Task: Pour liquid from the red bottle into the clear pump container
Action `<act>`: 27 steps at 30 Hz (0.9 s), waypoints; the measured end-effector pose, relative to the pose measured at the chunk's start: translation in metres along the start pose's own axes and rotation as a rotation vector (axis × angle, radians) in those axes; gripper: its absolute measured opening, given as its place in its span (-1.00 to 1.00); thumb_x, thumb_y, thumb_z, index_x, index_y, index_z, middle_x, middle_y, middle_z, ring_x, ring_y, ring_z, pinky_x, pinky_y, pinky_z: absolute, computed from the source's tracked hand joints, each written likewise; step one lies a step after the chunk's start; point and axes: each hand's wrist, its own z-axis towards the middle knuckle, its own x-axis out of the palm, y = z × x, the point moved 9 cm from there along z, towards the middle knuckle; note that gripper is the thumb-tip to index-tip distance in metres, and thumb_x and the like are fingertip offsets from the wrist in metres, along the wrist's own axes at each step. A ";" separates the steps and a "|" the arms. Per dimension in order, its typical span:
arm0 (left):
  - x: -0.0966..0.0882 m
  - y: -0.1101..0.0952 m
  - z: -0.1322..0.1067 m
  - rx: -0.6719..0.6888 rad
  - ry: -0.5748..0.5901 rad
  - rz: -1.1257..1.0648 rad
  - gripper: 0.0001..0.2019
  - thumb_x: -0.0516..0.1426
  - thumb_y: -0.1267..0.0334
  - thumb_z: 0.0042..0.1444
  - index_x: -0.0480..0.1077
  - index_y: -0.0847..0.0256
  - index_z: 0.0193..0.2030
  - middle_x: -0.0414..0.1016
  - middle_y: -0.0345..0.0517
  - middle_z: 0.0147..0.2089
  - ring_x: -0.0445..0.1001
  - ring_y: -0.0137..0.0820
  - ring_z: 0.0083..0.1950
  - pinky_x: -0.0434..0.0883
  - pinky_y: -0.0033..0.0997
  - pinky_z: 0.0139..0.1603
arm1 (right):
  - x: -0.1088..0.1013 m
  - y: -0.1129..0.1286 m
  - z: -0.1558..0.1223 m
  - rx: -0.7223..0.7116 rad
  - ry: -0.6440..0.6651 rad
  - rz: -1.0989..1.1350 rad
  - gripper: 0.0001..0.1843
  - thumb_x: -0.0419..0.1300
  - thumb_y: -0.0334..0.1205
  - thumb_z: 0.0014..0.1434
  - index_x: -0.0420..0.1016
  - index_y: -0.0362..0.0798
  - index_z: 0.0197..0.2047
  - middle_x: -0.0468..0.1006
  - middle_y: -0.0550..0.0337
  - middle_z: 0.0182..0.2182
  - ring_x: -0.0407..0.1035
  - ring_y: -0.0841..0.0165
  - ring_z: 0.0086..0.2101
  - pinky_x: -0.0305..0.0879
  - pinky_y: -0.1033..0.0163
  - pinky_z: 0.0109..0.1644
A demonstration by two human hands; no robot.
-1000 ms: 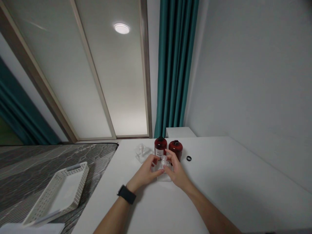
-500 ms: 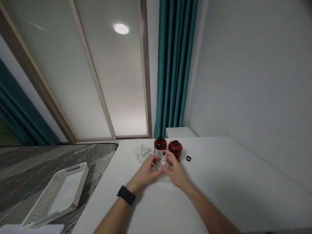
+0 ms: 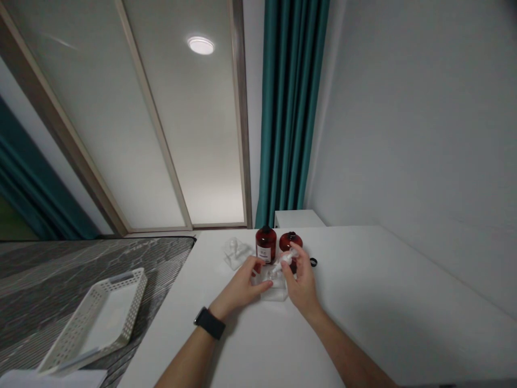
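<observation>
A small clear bottle (image 3: 275, 293) stands on the white table in front of me. My left hand (image 3: 241, 286) is curled around its left side, fingertips against it near the neck. My right hand (image 3: 301, 281) pinches a whitish pump head (image 3: 287, 257), tilted up to the right just above the bottle's mouth; whether its lower end is still inside cannot be seen clearly. Right behind stand a dark red bottle with a white label (image 3: 265, 245) and a squat dark red bottle (image 3: 290, 240), partly hidden by my right hand. A second clear bottle (image 3: 236, 253) is left of them.
A black ring (image 3: 313, 262) lies on the white table (image 3: 274, 350) beside my right hand. Lower left, a white perforated basket (image 3: 97, 318) rests on a grey patterned surface. A plain wall is on the right, with a green curtain (image 3: 288, 108) behind the table.
My right hand has moved right and slightly up with the pump head, which now leans away from the clear bottle. My left hand has stayed at the bottle.
</observation>
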 end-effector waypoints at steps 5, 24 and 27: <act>0.002 -0.001 0.000 0.002 -0.002 0.002 -0.67 0.27 0.24 0.12 0.34 0.18 0.01 0.44 -0.06 -0.06 0.41 -0.27 -0.10 0.40 -0.27 -0.09 | -0.004 0.000 0.000 0.009 -0.047 0.010 -0.51 0.18 -0.11 0.31 0.28 0.03 0.27 0.49 0.00 0.04 0.44 0.20 -0.03 0.36 0.02 0.13; 0.003 -0.002 -0.001 0.005 0.013 0.012 -0.68 0.25 0.22 0.15 0.32 0.18 0.01 0.42 -0.08 -0.08 0.40 -0.28 -0.11 0.38 -0.29 -0.08 | -0.008 0.005 -0.003 0.006 -0.120 0.053 -0.49 0.15 -0.07 0.34 0.20 0.02 0.30 0.53 0.05 -0.10 0.47 0.24 -0.13 0.41 0.10 0.01; 0.004 -0.003 0.000 0.005 0.017 0.005 -0.68 0.25 0.22 0.15 0.32 0.18 0.01 0.41 -0.08 -0.09 0.39 -0.28 -0.11 0.38 -0.29 -0.08 | -0.007 0.007 -0.003 0.001 -0.121 0.075 -0.49 0.15 -0.07 0.34 0.19 0.03 0.30 0.53 0.08 -0.15 0.48 0.25 -0.17 0.42 0.12 -0.03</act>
